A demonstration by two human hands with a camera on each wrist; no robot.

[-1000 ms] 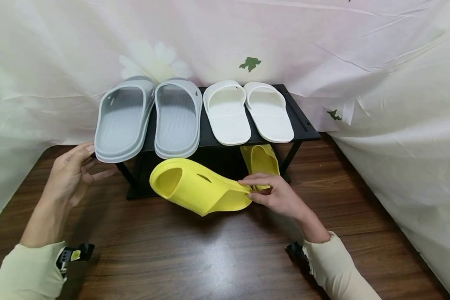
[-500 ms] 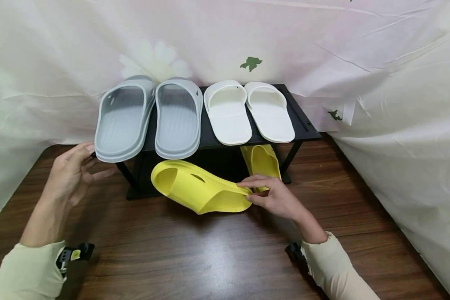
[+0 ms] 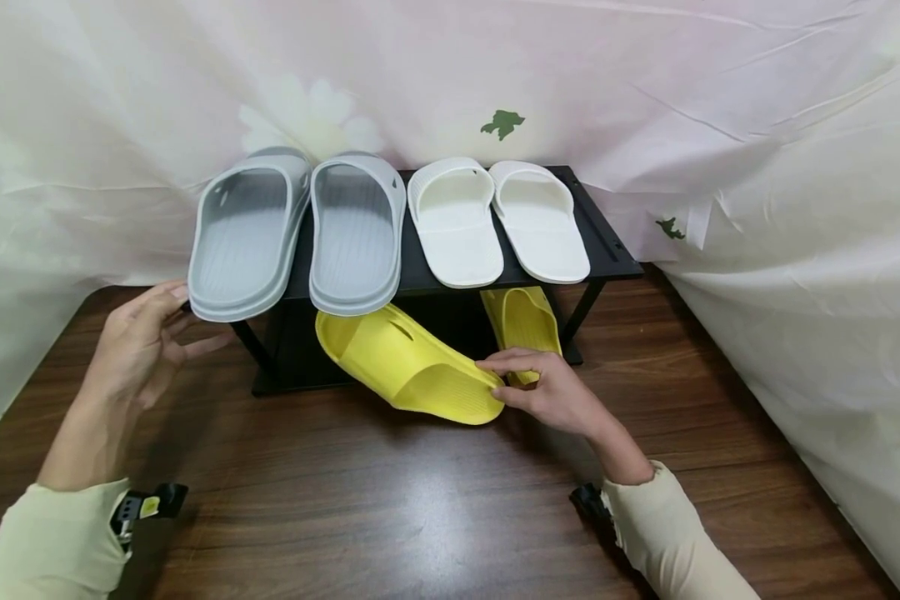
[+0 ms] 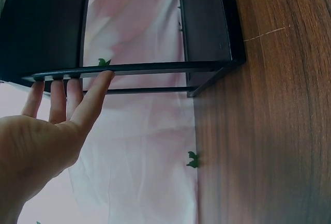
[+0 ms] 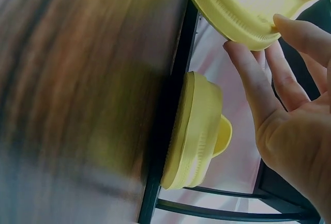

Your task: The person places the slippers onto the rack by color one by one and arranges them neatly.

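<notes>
My right hand (image 3: 547, 392) pinches the heel edge of a yellow slipper (image 3: 420, 367) between thumb and fingers. The slipper is tilted in front of the black shoe rack (image 3: 615, 265), its toe at the lower opening beneath a grey clog. In the right wrist view, the held slipper's heel (image 5: 253, 27) is at the top. A second yellow slipper (image 3: 527, 321) lies on the lower shelf at the right, its toe under the upper shelf. At the rack's left end, my left hand (image 3: 138, 350) touches the side frame with extended fingers, seen in the left wrist view against the rack bar (image 4: 155, 69).
Two grey clogs (image 3: 243, 237) and two white slippers (image 3: 461, 242) stand side by side on the upper shelf. A flowered pale cloth (image 3: 435, 75) hangs behind the rack. The dark wood surface (image 3: 360, 508) stretches in front.
The yellow slipper's toe has swung inward and slightly right toward the lower shelf, and the slipper has rolled so its footbed faces up more. My left hand stays at the rack's end.
</notes>
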